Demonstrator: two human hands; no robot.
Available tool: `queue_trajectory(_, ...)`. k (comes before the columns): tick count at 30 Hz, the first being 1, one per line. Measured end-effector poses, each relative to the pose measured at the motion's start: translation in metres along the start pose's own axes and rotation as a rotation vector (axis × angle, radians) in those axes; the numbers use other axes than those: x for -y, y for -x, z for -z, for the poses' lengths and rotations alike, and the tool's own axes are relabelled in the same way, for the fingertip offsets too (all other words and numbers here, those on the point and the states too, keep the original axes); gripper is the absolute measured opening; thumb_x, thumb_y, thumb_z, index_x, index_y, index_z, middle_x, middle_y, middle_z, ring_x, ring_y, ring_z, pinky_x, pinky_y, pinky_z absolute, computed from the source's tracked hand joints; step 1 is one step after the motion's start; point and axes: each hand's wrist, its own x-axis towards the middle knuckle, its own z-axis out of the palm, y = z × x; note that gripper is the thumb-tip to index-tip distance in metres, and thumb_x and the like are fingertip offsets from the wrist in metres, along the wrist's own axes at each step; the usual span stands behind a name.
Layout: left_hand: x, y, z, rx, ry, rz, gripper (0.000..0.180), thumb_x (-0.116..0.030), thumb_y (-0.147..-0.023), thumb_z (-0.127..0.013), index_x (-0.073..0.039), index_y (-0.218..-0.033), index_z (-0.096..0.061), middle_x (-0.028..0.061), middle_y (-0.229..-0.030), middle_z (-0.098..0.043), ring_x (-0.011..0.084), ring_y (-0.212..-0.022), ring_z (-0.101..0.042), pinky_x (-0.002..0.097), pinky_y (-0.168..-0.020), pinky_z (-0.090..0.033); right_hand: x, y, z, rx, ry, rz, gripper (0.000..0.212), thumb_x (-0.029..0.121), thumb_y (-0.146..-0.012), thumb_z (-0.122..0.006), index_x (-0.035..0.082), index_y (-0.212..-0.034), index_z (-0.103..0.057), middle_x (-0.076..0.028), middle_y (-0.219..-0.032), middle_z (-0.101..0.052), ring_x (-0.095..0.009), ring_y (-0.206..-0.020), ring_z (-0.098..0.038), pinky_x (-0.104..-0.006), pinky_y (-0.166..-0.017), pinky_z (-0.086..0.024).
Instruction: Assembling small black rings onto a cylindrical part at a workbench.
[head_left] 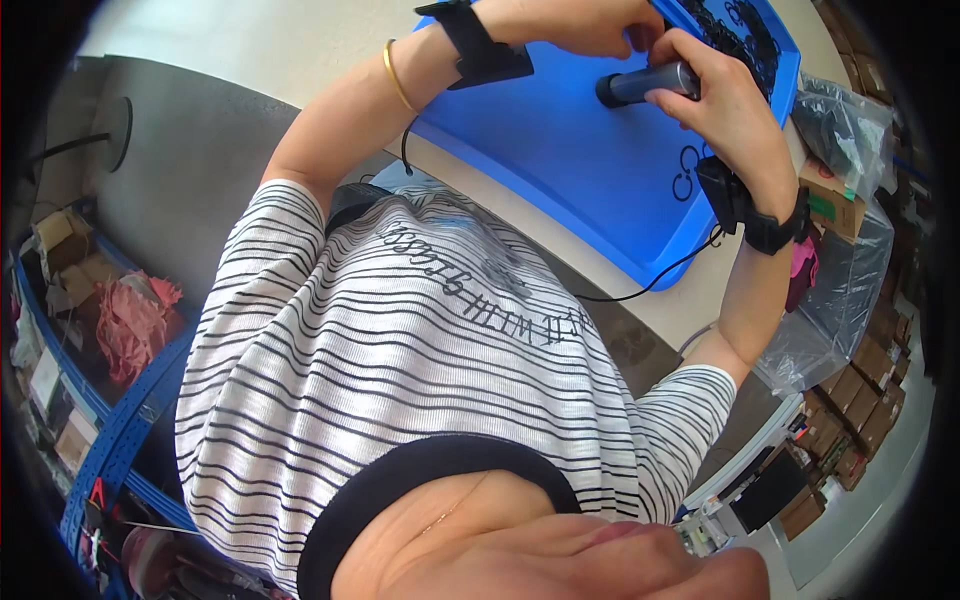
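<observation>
"Where's the dark cylinder (645,86)?"

"Upper right of the frame, clasped in the right hand (728,95) — long axis nearly sideways, black end leftward."

"And the left hand (605,22)?"

"Just up-left, fingertips near the right's (whether gripping, I cannot tell). Bare blue tray (540,125) lies leftward and below — tangled black pieces (762,55) crowd its upper right."

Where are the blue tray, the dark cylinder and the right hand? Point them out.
Blue tray (545,140): head view, on its inside bottom.
Dark cylinder (646,85): head view, on its side, mid-length.
Right hand (730,98): head view, on the back of it.
</observation>
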Motion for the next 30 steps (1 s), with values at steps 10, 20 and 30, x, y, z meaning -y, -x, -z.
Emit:
queue_trajectory(10,-0.058,0.018,0.043,-0.158,-0.025,0.035,0.018,-0.004,-0.085,-0.069,0.004,-0.102,-0.071,0.0189,-0.094,-0.076,0.0321,-0.088,-0.074,0.0377,-0.078,-0.057,0.029,-0.006,0.013,-0.129,0.122,0.001,0.030,0.010,-0.077,-0.080,-0.002,-0.101,-0.066,-0.016,-0.075,-0.066,-0.027,-0.073,-0.071,-0.0385,-0.067,-0.054)
queue_trajectory(20,-0.063,0.029,0.049,-0.104,-0.032,0.071,0.021,0.000,-0.086,-0.069,0.005,-0.106,-0.069,0.0189,-0.094,-0.075,0.0296,-0.087,-0.074,0.0365,-0.078,-0.057,0.022,-0.015,0.010,-0.157,-0.036,-0.020,0.025,0.004,-0.079,-0.075,-0.004,-0.098,-0.062,-0.016,-0.075,-0.067,-0.024,-0.064,-0.070,-0.0352,-0.060,-0.054)
queue_trajectory(30,-0.071,0.034,0.051,-0.021,-0.046,0.190,0.026,-0.001,-0.090,-0.068,0.004,-0.116,-0.068,0.0156,-0.103,-0.075,0.0243,-0.093,-0.073,0.0344,-0.082,-0.057,-0.015,0.026,0.047,-0.227,-0.427,-0.257,0.048,0.023,-0.096,-0.076,-0.003,-0.131,-0.056,-0.015,-0.100,-0.071,-0.013,-0.071,-0.068,-0.0251,-0.060,-0.056)
